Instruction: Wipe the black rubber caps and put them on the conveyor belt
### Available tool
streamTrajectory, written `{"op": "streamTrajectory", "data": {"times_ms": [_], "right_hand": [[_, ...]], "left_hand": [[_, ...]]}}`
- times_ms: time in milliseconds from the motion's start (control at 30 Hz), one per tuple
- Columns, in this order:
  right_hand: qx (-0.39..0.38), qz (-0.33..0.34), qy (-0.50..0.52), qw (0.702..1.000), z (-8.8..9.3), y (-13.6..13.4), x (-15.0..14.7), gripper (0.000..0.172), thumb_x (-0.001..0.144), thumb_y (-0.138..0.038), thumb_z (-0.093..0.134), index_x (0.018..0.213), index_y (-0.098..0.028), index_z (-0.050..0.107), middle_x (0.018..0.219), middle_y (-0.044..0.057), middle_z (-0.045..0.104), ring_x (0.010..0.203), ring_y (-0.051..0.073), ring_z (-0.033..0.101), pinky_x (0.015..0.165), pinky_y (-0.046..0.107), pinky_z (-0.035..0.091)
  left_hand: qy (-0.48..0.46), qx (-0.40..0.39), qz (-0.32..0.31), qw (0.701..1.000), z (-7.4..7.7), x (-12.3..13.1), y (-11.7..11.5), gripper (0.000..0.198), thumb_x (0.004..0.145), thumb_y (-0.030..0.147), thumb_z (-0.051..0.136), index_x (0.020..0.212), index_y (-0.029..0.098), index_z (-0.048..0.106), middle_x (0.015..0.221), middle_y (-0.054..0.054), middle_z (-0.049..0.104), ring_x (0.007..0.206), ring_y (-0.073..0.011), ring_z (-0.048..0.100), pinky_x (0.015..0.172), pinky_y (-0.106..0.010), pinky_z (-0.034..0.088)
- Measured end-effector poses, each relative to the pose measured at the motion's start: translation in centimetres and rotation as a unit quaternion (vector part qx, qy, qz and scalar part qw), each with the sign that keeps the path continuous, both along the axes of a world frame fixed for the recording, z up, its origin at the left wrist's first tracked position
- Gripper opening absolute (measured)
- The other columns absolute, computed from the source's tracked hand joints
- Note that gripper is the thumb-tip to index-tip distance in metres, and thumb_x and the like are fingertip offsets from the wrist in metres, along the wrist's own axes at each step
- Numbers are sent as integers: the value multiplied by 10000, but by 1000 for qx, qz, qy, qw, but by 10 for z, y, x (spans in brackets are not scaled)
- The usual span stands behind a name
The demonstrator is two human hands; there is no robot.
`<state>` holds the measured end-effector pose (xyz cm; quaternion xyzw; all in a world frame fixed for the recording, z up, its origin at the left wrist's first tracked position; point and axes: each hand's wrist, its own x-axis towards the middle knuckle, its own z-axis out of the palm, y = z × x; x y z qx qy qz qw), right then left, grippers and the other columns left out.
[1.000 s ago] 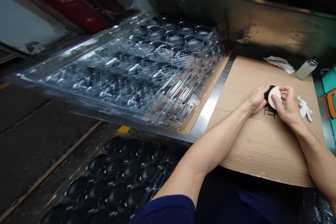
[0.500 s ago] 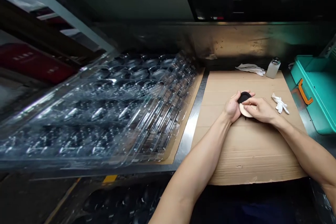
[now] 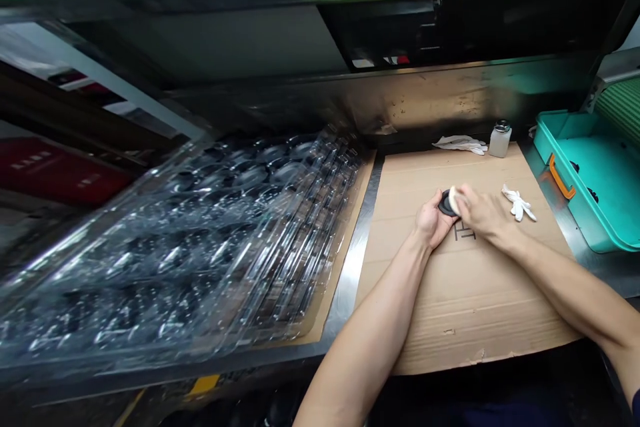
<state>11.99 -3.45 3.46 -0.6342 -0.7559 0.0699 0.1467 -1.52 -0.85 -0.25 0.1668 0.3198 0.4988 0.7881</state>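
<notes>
My left hand (image 3: 433, 219) is closed around a round black disc-shaped part (image 3: 447, 203), held above the cardboard sheet (image 3: 415, 300). In my right hand (image 3: 475, 211), a cream-coloured round pad (image 3: 454, 200) is pinched at the disc's right side, tilted on edge. The right fingers are smeared by motion. Whether the pad touches the disc is hard to make out. Right of my hands lies a crumpled white glove (image 3: 519, 203) on the cardboard.
Stacked clear plastic trays (image 3: 200, 247) with round hollows fill the left of the bench. Behind the hands are a small bottle (image 3: 500, 139) with a metal top and a white cloth or glove (image 3: 460, 144). A teal bin (image 3: 605, 230) with an orange handle (image 3: 562, 177) stands at right.
My right hand has turned the pad from lying low across the disc to standing on edge at its right side. The camera view has tilted up, showing more of the shelf above.
</notes>
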Motion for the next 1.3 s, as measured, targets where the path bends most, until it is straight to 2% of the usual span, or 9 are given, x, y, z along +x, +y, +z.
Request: {"op": "streamTrajectory", "data": {"times_ms": [200,367,467,600,767,933,1000,1167,1300], "right_hand": [[8,21,42,999,-8,-2,10,392,1068,-436,408,1369,-256,584,1148,88,797,941,274,746,783,330,485],[103,-81,135,982,-25,21,46,401,1014,-475,480,1293,-230,631,1156,136,782,1028,332,729,858,412,515],[141,-95,225,960,-27,31,50,448,986,-555,507,1250,-212,624,1022,122,785,943,320,723,825,423,527],[88,-41,311,945,-28,19,28,492,976,-632,523,1204,-201,589,886,76,757,783,250,693,732,365,516],[33,33,335,941,-28,2,3,498,994,-643,501,1249,-217,550,797,27,704,661,197,627,639,312,467],[71,-32,307,948,-26,8,7,461,972,-616,542,1202,-220,587,758,22,668,654,207,609,625,319,446],[62,-11,339,939,-25,7,6,472,985,-627,526,1217,-219,579,762,20,670,651,203,610,621,317,457],[80,-5,335,939,-18,-5,-1,503,996,-638,515,1262,-215,577,776,29,694,665,218,640,622,321,472],[61,1,201,978,-11,-5,-1,514,1036,-621,431,1381,-278,596,983,82,771,797,271,716,708,350,505]], "left_hand": [[162,151,64,973,-19,7,2,385,1067,417,488,1152,108,702,1142,-153,777,1160,-256,722,1089,-421,538],[449,402,108,790,-16,4,0,467,974,449,645,1327,145,681,1428,-175,660,1371,-278,597,1223,-423,417],[492,443,106,742,-9,1,-1,511,978,430,626,1400,142,639,1479,-178,627,1408,-279,569,1239,-422,402],[469,422,78,772,-6,3,-2,555,1045,461,479,1472,123,584,1549,-188,576,1468,-278,523,1262,-427,373],[376,369,84,846,-8,7,1,620,1085,523,336,1520,129,537,1562,-187,565,1474,-258,525,1255,-406,375],[337,362,95,864,-6,11,-2,564,1060,515,454,1482,165,589,1599,-156,536,1510,-265,479,1288,-407,321],[311,351,106,877,-5,14,-3,525,1043,491,520,1436,162,634,1574,-157,562,1500,-273,490,1292,-398,310],[123,200,113,965,2,22,-4,412,1028,411,598,1350,171,691,1427,-130,682,1411,-282,587,1247,-410,391],[-33,86,92,991,12,24,-7,381,1094,366,453,1301,153,692,1284,-132,748,1289,-245,678,1169,-411,484]]}}
